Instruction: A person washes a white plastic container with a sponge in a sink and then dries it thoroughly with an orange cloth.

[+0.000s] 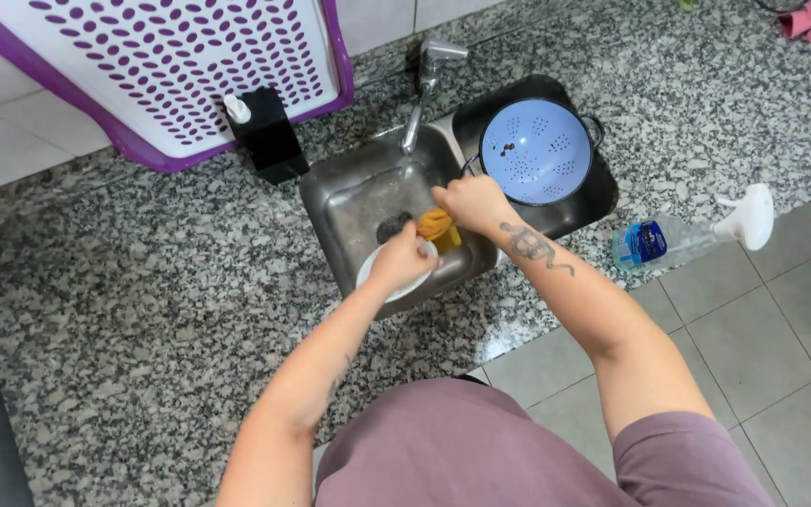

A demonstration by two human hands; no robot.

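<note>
Head view: your left hand (400,260) clamps rim of white plate (374,275), held tilted over steel sink (349,202). Right hand (471,202) closed on yellow sponge (436,225) pressed at plate's far edge. Plate likely stiff, breakable, slick when wet: grip rim, thumb on top. Sponge soft, light: squeeze mid-body. Blue colander (537,150) just beside.

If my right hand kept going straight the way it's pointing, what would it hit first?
Probably the faucet: the right hand, holding the yellow sponge, points up and leftward across the sink. Depth is unclear.
</note>
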